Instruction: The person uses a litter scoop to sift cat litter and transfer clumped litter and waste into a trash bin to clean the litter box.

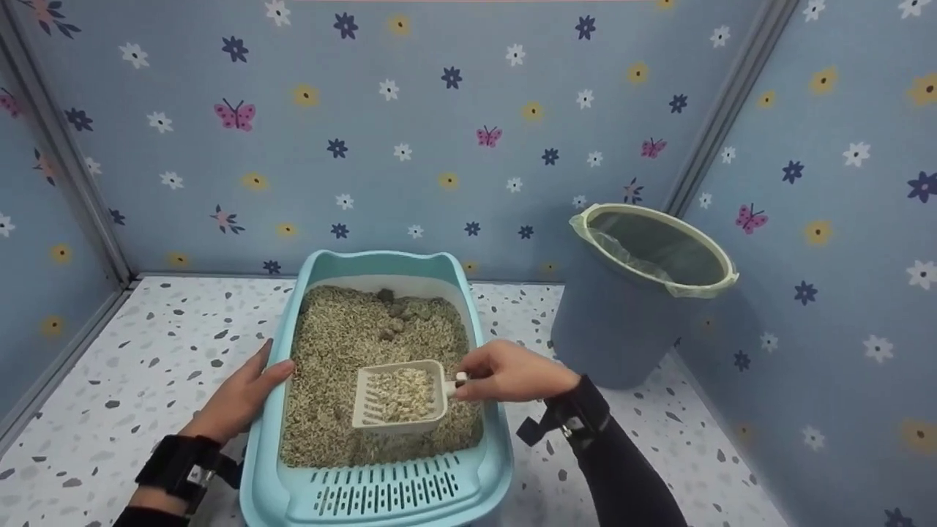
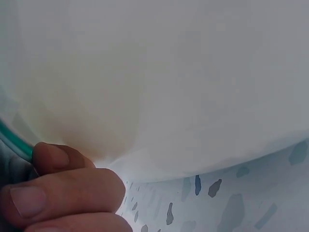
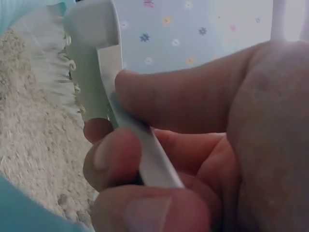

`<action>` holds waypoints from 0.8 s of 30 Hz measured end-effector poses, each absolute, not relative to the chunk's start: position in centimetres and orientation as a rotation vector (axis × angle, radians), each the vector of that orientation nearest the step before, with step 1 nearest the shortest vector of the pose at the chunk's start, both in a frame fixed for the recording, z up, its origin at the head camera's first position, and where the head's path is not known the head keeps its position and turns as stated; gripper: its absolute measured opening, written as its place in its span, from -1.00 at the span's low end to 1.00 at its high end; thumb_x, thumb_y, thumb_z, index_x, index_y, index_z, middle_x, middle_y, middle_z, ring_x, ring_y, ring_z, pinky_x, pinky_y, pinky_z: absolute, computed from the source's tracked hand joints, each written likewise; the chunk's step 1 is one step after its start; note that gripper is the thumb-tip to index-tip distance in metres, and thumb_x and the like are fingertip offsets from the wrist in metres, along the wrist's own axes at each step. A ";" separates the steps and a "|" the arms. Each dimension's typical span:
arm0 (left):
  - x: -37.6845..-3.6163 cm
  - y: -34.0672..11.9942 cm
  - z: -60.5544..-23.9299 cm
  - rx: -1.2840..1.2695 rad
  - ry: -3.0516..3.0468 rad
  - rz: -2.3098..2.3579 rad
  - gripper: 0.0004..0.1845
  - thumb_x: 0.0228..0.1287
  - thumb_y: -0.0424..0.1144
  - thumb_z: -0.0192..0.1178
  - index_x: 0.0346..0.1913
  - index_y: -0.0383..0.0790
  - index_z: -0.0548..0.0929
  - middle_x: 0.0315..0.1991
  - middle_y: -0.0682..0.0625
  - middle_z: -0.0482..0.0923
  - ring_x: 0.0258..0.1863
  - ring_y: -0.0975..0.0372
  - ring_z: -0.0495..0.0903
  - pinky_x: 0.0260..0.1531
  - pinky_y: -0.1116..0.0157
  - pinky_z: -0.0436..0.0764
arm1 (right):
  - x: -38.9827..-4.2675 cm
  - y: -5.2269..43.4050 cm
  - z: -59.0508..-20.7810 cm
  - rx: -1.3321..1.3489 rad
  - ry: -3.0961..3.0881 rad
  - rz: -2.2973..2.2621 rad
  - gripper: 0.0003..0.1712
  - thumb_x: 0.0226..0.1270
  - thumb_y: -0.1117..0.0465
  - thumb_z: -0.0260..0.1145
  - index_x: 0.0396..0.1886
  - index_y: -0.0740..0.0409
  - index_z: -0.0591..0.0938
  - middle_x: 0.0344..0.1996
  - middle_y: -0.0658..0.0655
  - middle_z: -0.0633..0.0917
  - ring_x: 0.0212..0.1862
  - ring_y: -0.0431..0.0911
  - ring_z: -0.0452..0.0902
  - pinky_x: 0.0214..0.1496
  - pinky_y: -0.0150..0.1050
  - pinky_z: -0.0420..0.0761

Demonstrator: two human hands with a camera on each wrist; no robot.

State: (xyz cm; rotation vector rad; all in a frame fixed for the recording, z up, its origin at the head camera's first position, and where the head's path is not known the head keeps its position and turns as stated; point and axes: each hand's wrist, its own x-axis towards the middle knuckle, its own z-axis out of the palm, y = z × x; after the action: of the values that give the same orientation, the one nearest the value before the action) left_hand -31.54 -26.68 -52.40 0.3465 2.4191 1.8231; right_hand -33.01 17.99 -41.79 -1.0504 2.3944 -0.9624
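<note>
A light-blue litter box (image 1: 274, 417) full of tan, grainy litter (image 1: 322, 344) stands on the floor. Several dark clumps (image 1: 395, 322) lie on the litter toward the far end. At the box's left rim, my left hand (image 1: 236, 395) grips the edge, thumb on top and fingers (image 2: 72, 193) curled underneath against the pale outer wall. My right hand (image 1: 516, 372) holds a white slotted litter scoop (image 1: 399, 427) by its handle, thumb and fingers wrapped round it. Level above the near half of the litter, the scoop carries a heap of pale grains, and some fall beneath it.
A tall blue-grey bin (image 1: 615, 337) with a cream rim and a clear liner (image 1: 622, 252) stands to the right of the box. Flower-patterned walls (image 1: 424, 117) close in the back and both sides. The floor (image 1: 168, 329) is white with grey specks.
</note>
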 end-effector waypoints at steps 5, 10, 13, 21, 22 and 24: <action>-31.4 -26.8 -52.6 0.329 2.419 1.816 -0.09 0.79 0.05 0.01 0.87 -0.05 -0.26 0.59 -0.66 0.16 0.22 -0.34 0.69 0.02 -0.15 0.81 | -32.9 18.7 -41.6 -0.976 2.422 -0.994 -0.78 0.52 -0.01 0.50 -0.20 0.03 0.87 -0.59 -0.16 0.53 -0.56 -0.25 0.34 -0.49 -0.34 0.40; -31.5 -26.6 -52.6 0.339 2.404 1.847 -0.11 0.79 0.02 0.03 0.87 -0.02 -0.22 0.54 -0.65 0.26 0.14 -0.32 0.73 -0.04 -0.12 0.84 | -33.0 18.2 -41.4 -1.043 2.411 -0.988 -0.76 0.52 -0.06 0.50 -0.17 -0.02 0.88 -0.56 -0.19 0.57 -0.52 -0.27 0.37 -0.42 -0.35 0.45; -31.5 -26.7 -52.4 0.353 2.430 1.814 -0.11 0.80 0.04 0.01 0.87 -0.02 -0.24 0.59 -0.62 0.21 0.22 -0.33 0.69 0.05 -0.14 0.80 | -32.8 19.2 -41.2 -1.007 2.409 -1.003 -0.81 0.53 -0.02 0.50 -0.18 -0.04 0.89 -0.60 -0.19 0.53 -0.56 -0.26 0.33 -0.47 -0.34 0.39; -31.8 -26.9 -52.3 0.402 2.457 1.811 -0.14 0.82 0.01 -0.02 0.87 0.00 -0.23 0.69 -0.55 0.08 0.34 -0.36 0.61 0.19 -0.11 0.73 | -32.9 17.7 -41.1 -1.075 2.428 -0.918 -0.82 0.55 0.00 0.50 -0.28 -0.07 0.84 -0.60 -0.23 0.52 -0.55 -0.30 0.32 -0.45 -0.34 0.40; -31.7 -26.9 -52.3 0.394 2.458 1.799 -0.14 0.82 0.03 -0.03 0.87 -0.02 -0.25 0.68 -0.56 0.09 0.34 -0.36 0.60 0.20 -0.12 0.72 | -32.9 18.1 -41.1 -1.063 2.438 -0.909 -0.84 0.54 0.01 0.51 -0.28 -0.09 0.84 -0.61 -0.23 0.51 -0.55 -0.30 0.32 -0.46 -0.34 0.39; -31.7 -27.0 -52.3 0.377 2.462 1.787 -0.13 0.82 0.04 -0.03 0.87 -0.03 -0.26 0.65 -0.59 0.12 0.31 -0.33 0.63 0.17 -0.10 0.74 | -32.9 18.7 -41.1 -1.039 2.457 -0.895 -0.87 0.51 0.02 0.52 -0.28 -0.12 0.86 -0.61 -0.22 0.53 -0.56 -0.29 0.34 -0.47 -0.34 0.40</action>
State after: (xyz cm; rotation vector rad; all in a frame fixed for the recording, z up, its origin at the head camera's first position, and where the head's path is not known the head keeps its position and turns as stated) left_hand -31.70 -26.97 -52.27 0.3774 2.4620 1.7872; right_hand -32.86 18.74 -41.13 -1.0394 2.4568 -0.8948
